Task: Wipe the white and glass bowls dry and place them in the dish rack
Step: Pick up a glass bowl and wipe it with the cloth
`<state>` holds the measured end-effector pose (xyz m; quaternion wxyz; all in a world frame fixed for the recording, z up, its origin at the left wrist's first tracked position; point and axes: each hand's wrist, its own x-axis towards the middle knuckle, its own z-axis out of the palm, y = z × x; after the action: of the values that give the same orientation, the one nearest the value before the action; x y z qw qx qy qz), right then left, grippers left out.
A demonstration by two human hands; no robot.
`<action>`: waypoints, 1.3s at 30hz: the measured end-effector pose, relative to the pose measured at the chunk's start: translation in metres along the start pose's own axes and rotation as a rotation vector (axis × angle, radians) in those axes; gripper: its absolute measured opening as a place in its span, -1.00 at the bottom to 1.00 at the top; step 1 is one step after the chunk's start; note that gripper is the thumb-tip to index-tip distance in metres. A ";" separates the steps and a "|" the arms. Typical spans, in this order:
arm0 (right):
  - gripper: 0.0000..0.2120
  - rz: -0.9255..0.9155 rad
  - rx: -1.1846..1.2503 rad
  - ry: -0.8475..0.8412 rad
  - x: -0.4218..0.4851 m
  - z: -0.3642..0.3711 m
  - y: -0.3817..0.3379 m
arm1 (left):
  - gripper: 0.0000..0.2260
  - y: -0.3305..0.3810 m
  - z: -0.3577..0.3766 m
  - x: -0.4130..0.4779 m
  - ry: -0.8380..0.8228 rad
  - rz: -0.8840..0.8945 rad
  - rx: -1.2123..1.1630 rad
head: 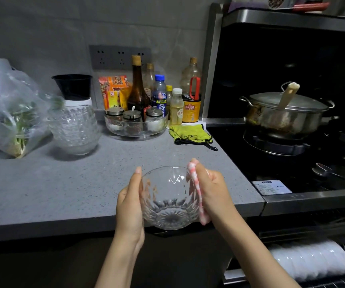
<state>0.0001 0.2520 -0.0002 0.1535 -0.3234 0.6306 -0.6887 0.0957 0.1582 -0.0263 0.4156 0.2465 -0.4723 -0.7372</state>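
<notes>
Head | glass bowl (170,200) in left hand (130,204) grip | right hand (213,190) pinches cloth (197,194)

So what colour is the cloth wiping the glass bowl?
The cloth on the glass bowl is pink-and-white checked, clearest in head view.

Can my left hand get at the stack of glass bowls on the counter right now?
Probably not yet: the left hand holds the glass bowl. The counter toward the stack looks free otherwise.
</notes>
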 end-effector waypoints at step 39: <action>-0.57 -0.500 -0.431 0.188 -0.004 0.021 0.012 | -0.50 0.000 0.022 -0.004 0.156 0.234 0.098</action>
<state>0.0138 0.2366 -0.0131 -0.1506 -0.4278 0.6743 -0.5827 0.0814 0.1722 -0.0166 0.5216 0.2664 -0.4995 -0.6383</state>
